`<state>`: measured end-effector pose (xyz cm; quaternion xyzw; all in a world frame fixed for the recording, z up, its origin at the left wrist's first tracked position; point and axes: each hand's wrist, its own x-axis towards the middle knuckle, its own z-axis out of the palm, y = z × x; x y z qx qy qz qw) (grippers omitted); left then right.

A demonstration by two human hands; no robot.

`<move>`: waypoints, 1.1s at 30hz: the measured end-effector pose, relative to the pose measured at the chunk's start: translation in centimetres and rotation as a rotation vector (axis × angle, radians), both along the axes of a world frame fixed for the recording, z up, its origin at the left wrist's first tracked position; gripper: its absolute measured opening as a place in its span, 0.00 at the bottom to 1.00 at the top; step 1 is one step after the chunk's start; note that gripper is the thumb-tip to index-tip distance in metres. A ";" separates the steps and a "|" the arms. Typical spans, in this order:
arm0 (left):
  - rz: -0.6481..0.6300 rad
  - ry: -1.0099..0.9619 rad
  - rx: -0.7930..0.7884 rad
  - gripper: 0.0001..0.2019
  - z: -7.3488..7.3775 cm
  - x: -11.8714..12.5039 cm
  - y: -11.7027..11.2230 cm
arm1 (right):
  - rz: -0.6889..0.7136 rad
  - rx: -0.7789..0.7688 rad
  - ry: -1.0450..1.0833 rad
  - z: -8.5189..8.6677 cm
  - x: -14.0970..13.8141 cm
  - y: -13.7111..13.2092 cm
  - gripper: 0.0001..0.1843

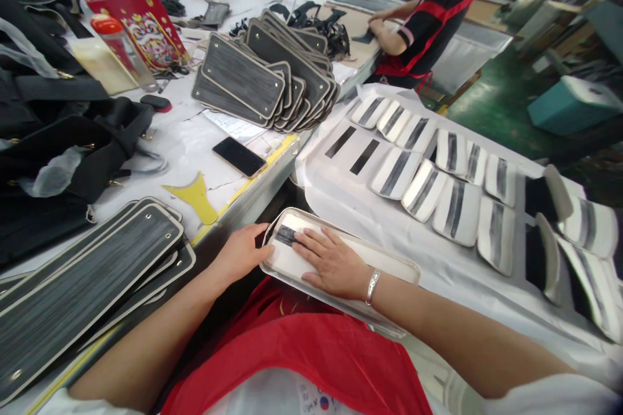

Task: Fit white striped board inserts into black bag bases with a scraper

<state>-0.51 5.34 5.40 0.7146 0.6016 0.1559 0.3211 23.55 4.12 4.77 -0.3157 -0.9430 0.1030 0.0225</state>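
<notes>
A long white panel [389, 259] with rounded corners and a tan edge lies across my lap at the table's front. Near its left end is a dark grey strip [285, 235]. My left hand [243, 250] grips that left end between thumb and fingers. Palm down, my right hand [333, 261] rests flat on the panel, its fingertips touching the strip. To the left are stacked long dark grey panels [97, 292] with tan edges and metal studs. More such panels [243, 81] are fanned in a pile further back.
Several white pieces with dark stripes [456, 211] lie in rows on the white-covered surface at right. A phone [239, 157], a yellow template [195, 199], a bottle [121, 52] and black bags [63, 162] occupy the left table. A co-worker [433, 26] is at the back.
</notes>
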 end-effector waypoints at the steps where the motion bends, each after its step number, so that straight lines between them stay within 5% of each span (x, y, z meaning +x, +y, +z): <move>1: 0.000 -0.007 -0.006 0.22 0.0 -0.1 0.0 | -0.012 -0.003 0.001 0.1 -0.2 -0.2 0.32; 13: -0.016 -0.082 -0.039 0.30 -2.1 1.7 0.1 | -0.072 -0.244 0.092 1.0 0.6 -0.1 0.37; 25: -0.022 -0.157 -0.043 0.33 -2.6 1.9 0.1 | -0.100 -0.036 0.051 -0.6 0.8 -0.4 0.36; 33: 0.012 -0.255 -0.101 0.31 -1.5 2.0 -0.3 | -0.194 -0.179 0.080 2.6 -1.0 -1.3 0.35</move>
